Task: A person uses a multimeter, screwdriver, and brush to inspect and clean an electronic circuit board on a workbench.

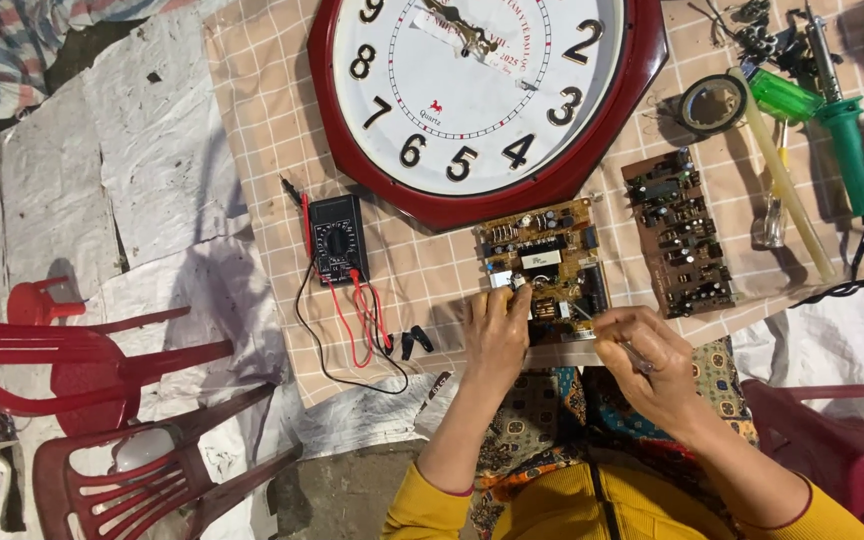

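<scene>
Left hand [497,335] sits flat-fingered on the near edge of the yellow-brown printed circuit board [542,265], fingertips pressing it, nothing gripped. Right hand [642,360] is just right of the board's near corner, fingers pinched together on a thin metal tool [607,330] whose tip points at the board. The board lies on the checked cloth [262,120], just below the big dark-red octagonal wall clock [487,95], with a black multimeter [337,238] to its left and a brown circuit board [680,235] to its right.
</scene>
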